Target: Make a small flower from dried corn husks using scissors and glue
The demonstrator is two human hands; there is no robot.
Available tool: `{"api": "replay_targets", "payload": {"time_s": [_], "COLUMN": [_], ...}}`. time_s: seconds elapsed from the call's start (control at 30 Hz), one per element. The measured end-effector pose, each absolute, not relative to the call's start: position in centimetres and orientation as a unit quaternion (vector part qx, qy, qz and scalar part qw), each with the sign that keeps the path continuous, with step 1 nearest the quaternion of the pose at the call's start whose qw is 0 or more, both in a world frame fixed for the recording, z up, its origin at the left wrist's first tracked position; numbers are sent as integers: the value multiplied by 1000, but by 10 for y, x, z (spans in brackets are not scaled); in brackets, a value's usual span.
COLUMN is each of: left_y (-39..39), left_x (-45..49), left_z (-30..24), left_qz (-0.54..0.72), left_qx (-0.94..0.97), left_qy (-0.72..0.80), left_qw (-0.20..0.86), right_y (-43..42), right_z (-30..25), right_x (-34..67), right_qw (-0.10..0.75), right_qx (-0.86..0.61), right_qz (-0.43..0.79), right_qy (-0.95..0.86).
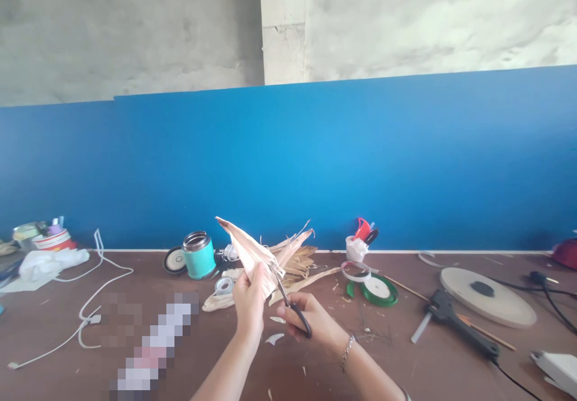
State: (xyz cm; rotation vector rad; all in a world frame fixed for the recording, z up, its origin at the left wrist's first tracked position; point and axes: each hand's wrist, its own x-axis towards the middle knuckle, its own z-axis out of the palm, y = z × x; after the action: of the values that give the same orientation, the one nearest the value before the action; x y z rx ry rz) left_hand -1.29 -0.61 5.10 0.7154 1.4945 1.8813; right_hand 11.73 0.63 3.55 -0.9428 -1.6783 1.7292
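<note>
- From afar, I see the left hand (250, 293) pinching a pale cream, pointed sheet of dried husk (246, 244), raised above the brown, smooth tabletop (333, 380).
- I see the right hand (315, 321) gripping black-handled metal scissors (298, 312), their blades at the husk's right edge.
- Beyond the hands I see a heap of tan, papery husks (303, 264), a turquoise, cylindrical, open jar (199, 261) to its left and a round, green ribbon roll (388, 294) to its right.

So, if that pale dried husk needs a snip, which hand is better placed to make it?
The right hand, I'd say: it holds the scissors, with the blades at the pale dried husk. The left hand is occupied gripping the husk.
</note>
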Motion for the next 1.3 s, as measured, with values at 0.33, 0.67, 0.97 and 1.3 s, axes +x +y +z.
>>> {"api": "replay_targets", "payload": {"time_s": [0.33,0.67,0.97,1.3], "left_y": [-4,0,0,2], "left_x": [-16,-22,-30,-35], "left_z": [50,48,53,52], "left_qz": [725,720,694,674], "left_qx": [270,277,315,341], "left_qy": [540,535,521,533], "left_qw": [332,344,386,382], "right_y": [2,4,10,11], "right_z": [45,46,43,45], "right_x": [118,120,126,129], "right_qw": [294,300,275,265], "right_qx": [-349,-353,-352,-348], "right_qz": [634,633,622,625], "right_qy": [-625,-621,-643,-646]}}
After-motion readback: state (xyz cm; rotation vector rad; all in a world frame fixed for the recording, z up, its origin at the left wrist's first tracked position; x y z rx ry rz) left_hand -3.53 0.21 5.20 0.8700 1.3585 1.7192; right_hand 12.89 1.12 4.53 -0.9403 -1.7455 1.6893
